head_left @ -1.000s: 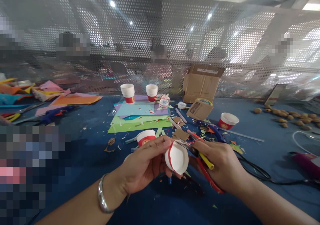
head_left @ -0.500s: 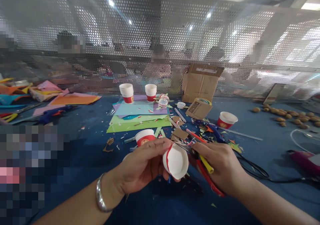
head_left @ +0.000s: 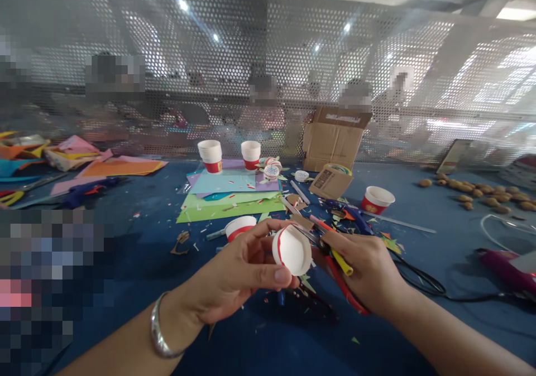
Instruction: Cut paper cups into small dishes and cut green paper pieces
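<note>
My left hand (head_left: 247, 275) is closed around a cut-down paper cup (head_left: 295, 251), its thumb along the near side. The cup's open side faces me; its inside is white, and a torn red strip shows along the left rim. In my right hand (head_left: 368, 264) is a pair of scissors (head_left: 347, 289) with red and yellow on the handles. Their blades reach the cup's upper right rim; whether they are cutting there I cannot tell. Just behind my left hand stands another red and white paper cup (head_left: 240, 226), partly hidden.
Coloured paper sheets (head_left: 228, 208) lie behind the hands, with stacked cups (head_left: 210, 155) on them. Paper scraps and a blue glue gun (head_left: 358, 220) are at centre right. Further right are a single cup (head_left: 377, 199), walnuts (head_left: 477, 189) and a purple device (head_left: 506, 270). A cardboard box (head_left: 335, 141) stands behind.
The cut cup has risen slightly and turned in my left hand. My left thumb has moved from the top of the cup to its near lower side. The scissors stay beside the rim.
</note>
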`<state>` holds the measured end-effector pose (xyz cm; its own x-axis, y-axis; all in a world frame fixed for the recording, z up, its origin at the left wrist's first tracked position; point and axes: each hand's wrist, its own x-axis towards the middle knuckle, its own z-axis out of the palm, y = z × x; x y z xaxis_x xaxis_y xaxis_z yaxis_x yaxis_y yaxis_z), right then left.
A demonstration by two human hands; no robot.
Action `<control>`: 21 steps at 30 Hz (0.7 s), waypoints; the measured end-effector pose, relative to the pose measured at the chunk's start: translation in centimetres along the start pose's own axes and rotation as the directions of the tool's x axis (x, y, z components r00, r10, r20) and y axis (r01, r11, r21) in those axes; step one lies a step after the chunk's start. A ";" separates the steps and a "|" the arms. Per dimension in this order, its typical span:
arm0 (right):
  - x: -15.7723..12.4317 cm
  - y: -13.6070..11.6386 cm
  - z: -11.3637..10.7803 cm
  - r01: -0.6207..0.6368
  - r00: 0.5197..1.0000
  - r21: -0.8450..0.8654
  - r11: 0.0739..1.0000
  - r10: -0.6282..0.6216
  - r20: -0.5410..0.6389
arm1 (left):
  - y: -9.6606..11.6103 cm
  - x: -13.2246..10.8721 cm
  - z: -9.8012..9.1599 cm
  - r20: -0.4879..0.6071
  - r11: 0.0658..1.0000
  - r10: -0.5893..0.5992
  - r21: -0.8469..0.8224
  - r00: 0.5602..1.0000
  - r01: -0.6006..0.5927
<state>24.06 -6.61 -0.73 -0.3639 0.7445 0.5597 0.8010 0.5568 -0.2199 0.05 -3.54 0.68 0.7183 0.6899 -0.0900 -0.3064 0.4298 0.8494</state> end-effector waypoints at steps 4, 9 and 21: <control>0.1 0.0 0.0 -0.013 1.000 0.020 1.000 0.013 0.019 | 0.1 0.0 0.1 -0.030 0.999 -0.020 0.038 0.999 0.021; 0.3 -0.1 -0.2 -0.023 0.999 0.016 1.000 0.022 0.031 | 0.3 0.1 0.1 -0.046 0.998 -0.020 0.057 0.999 0.023; 0.0 -0.2 -0.4 0.015 1.000 -0.055 0.998 -0.015 0.007 | 0.0 0.2 0.1 0.001 0.995 0.008 0.102 1.000 -0.008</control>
<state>24.05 -6.87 -0.32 -0.3791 0.7387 0.5574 0.8202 0.5471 -0.1673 0.22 -3.49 0.69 0.7166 0.6926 -0.0827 -0.2469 0.3628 0.8986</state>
